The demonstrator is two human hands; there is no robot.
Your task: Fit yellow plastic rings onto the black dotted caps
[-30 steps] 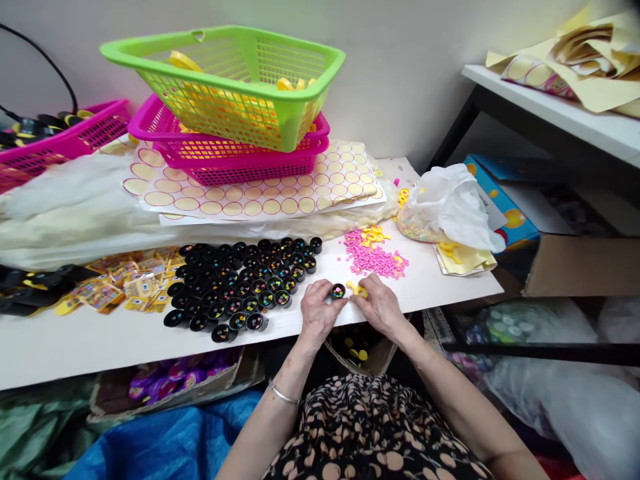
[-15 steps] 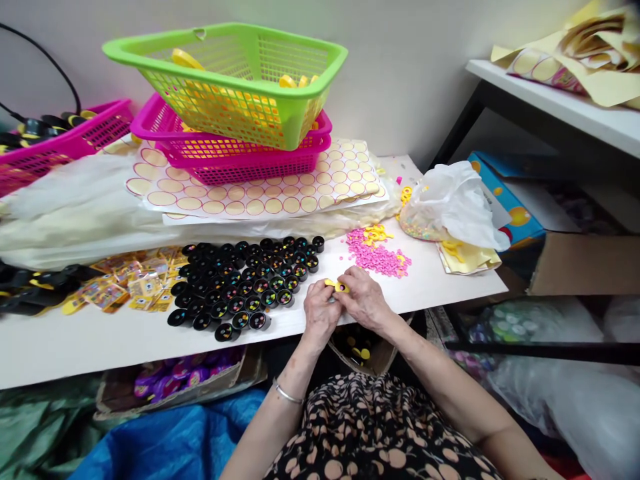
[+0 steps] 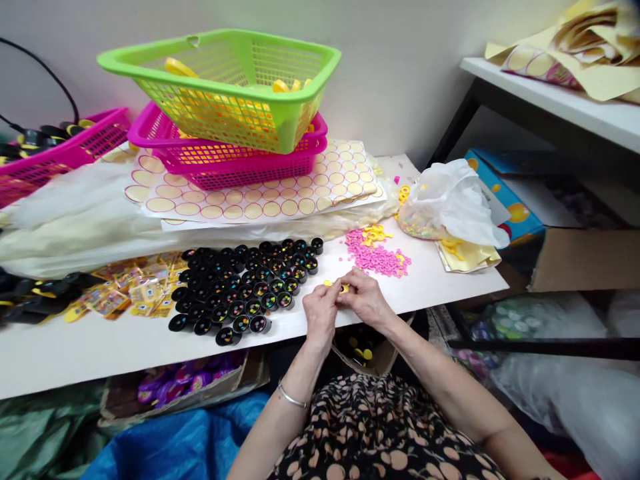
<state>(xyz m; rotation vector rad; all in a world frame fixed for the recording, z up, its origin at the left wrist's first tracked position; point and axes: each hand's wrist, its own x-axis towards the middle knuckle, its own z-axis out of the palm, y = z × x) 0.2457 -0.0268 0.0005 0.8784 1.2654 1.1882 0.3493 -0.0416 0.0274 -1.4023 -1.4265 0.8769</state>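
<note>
Close together at the table's front edge, my left hand [image 3: 321,309] and my right hand [image 3: 365,299] are both closed on a small yellow plastic piece [image 3: 345,288]. My fingers cover most of it, so its exact kind is hidden. Just beyond my right hand lies a pile of tiny pink discs [image 3: 377,259], with yellow plastic pieces [image 3: 375,233] at its far end. Left of my left hand stand several rows of black round cups [image 3: 243,291] with coloured bits inside.
A green basket [image 3: 220,85] of yellow parts rests on a pink basket [image 3: 240,175], over sticker sheets [image 3: 273,203]. Printed packets [image 3: 145,287] lie left of the cups. At the right are a white plastic bag [image 3: 453,200] and an open cardboard box [image 3: 583,260]. Below is a bin [image 3: 387,360].
My fingers have closed further over the yellow piece, and less of it shows. My left thumb has moved up against it. The view has shifted slightly.
</note>
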